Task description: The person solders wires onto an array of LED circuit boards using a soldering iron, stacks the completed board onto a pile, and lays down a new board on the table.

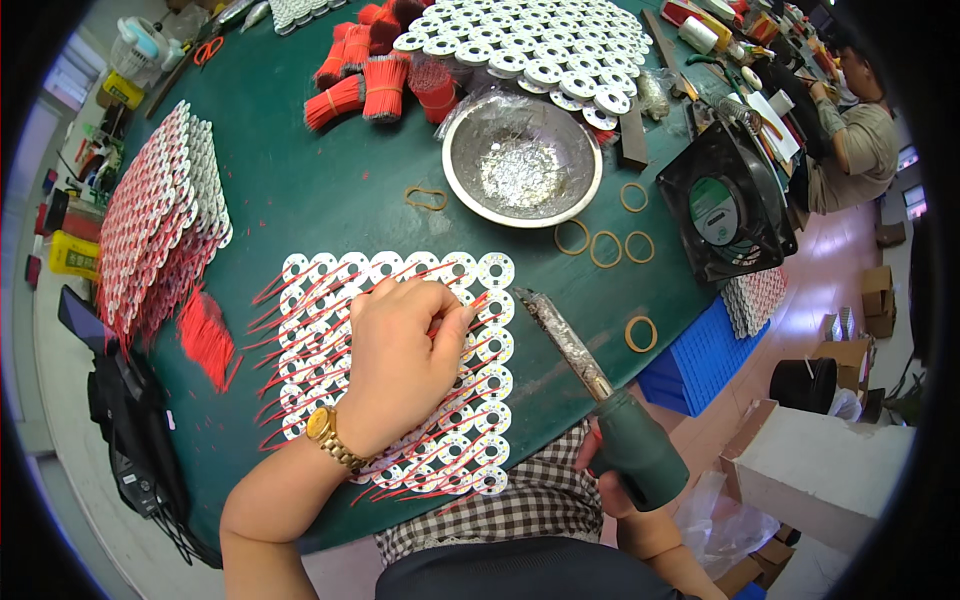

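Note:
A panel of white ring-shaped circuit boards (494, 345) lies on the green table, with red wires running slantwise over most of its rings. My left hand (400, 350), with a gold watch at the wrist, is over the panel's upper middle. Its thumb and fingers are pinched on red wires (481, 301), whose ends reach toward the right-hand column; how many it holds is hidden. My right hand (605, 470) grips the green handle of a large soldering iron (640, 445) beyond the panel's right edge. The iron's tip points up and left, close to the upper right rings but apart from them.
A metal bowl (460, 180) with silvery residue stands behind the panel, near rubber bands (606, 249) and a black fan (722, 205). Stacked wired panels (165, 215) and loose red wires (205, 335) lie left. Wire bundles (384, 88) and bare panels (540, 45) sit behind. A co-worker (855, 140) sits far right.

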`<state>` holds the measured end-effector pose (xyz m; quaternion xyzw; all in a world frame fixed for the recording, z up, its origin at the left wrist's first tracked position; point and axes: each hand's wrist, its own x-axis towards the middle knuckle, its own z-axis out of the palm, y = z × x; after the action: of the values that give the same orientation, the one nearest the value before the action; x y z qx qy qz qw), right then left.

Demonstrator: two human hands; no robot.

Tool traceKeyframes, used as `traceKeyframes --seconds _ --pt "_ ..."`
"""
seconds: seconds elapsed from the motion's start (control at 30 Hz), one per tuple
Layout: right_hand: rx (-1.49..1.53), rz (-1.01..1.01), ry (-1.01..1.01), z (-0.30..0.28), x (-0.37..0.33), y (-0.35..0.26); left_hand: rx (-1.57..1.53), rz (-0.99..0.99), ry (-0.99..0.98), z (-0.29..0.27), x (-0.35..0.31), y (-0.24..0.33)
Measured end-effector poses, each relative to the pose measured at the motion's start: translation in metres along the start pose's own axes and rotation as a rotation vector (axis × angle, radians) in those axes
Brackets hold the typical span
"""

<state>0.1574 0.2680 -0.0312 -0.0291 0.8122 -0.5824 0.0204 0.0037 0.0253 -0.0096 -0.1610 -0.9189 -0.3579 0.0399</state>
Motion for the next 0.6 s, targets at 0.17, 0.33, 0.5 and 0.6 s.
traceKeyframes --seconds 0.17,0.33,0.5,0.6 --pt "-0.047 -0.06 -0.012 -0.005 0.001 -0.001 -0.132 0.015 0.02 -0.01 -0.002 -0.002" --pt "0.231 -0.02 0.076 0.007 0.005 0.008 -0.222 -0.005 0.042 -0.016 -0.004 0.0" --pt "0.027 -0.163 0.044 0.001 0.009 0.006 -0.391 -0.17 0.015 -0.022 -0.006 0.009" --pt "0.072 -0.112 0.066 0.008 0.008 0.008 -0.285 -0.091 0.024 -0.02 -0.011 0.004"
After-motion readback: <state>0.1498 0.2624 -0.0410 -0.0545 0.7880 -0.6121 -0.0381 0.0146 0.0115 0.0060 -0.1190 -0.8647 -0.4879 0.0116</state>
